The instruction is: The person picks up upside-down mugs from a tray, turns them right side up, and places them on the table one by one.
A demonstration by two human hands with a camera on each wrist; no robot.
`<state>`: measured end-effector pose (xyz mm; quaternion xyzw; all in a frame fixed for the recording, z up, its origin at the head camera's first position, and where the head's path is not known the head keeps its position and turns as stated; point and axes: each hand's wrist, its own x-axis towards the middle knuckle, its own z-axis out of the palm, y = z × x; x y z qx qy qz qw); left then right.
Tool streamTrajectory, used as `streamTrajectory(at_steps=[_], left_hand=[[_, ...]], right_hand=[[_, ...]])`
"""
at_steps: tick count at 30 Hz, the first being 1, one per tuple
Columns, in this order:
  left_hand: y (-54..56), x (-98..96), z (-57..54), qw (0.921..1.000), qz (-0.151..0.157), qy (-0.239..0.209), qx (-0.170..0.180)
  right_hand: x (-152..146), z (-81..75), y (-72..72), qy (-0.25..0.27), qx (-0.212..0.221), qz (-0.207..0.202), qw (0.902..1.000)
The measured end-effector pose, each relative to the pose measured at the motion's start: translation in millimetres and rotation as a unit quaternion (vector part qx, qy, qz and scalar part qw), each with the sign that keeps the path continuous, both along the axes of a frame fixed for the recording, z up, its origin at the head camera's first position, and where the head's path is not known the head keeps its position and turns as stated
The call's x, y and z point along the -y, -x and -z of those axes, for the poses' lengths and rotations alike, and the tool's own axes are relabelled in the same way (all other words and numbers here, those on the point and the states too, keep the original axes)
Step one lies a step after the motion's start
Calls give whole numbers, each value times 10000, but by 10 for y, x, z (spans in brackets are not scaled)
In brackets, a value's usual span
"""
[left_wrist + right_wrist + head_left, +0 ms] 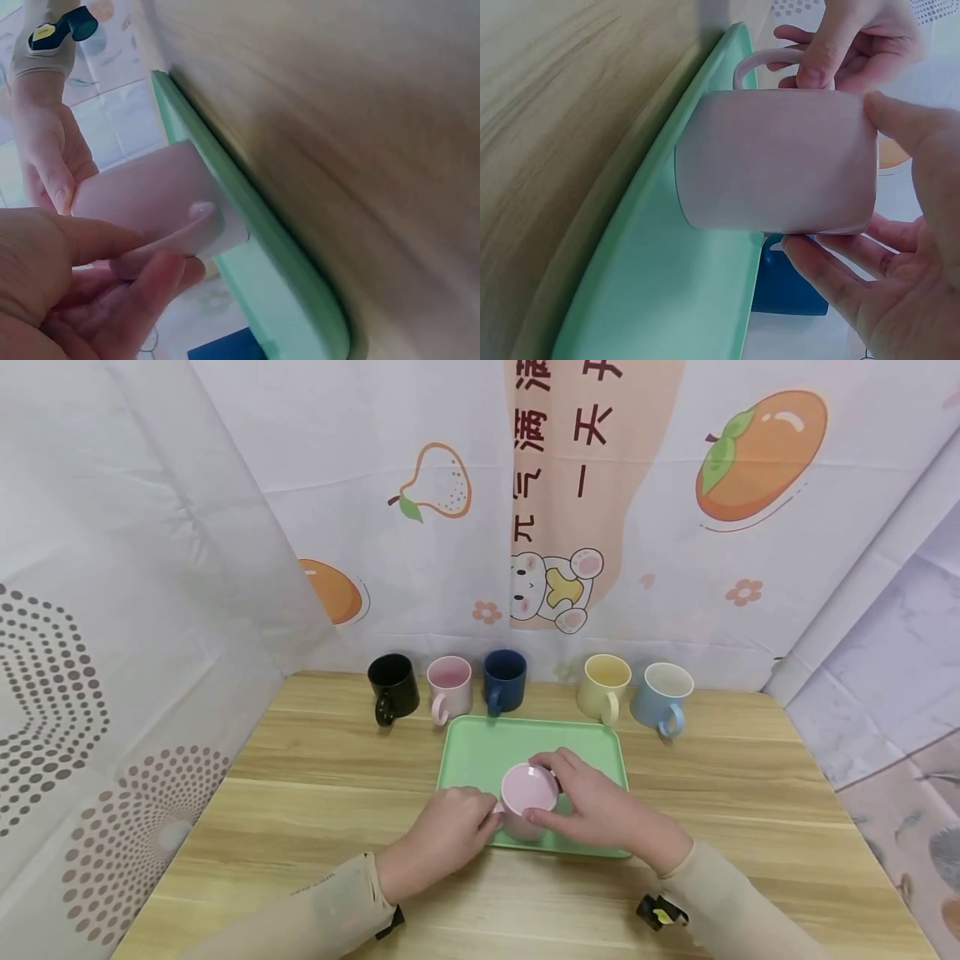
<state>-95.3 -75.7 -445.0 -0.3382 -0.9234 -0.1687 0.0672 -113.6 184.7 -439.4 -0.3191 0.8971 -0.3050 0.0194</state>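
Note:
A pale pink mug is at the front part of a green tray, its shiny round end facing up. My left hand pinches the mug's handle between thumb and fingers, on the mug's left side. From the right, my right hand grips the mug near its upper edge, with the thumb on the near side and the fingers around the far side. In the right wrist view the mug's lower end overlaps the tray's surface close to its rim.
Behind the tray stand a black mug, a second pink mug, a dark blue mug, a yellow mug and a light blue mug. A printed curtain hangs along the back edge of the wooden table.

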Motion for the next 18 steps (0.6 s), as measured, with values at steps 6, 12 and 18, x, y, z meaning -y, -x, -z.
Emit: streamTrajectory(at_steps=[6,12,18], left_hand=[[14,8,-8,9932,287,620,-944],[82,43,-47,9872,293,759,-1373],[191,77,-101,9781,545,818,-1837]], right_hand=[[12,5,14,80,191,109,9997],[23,-2,31,224,397,395,9982],[17,6,50,366,398,530,9971]])
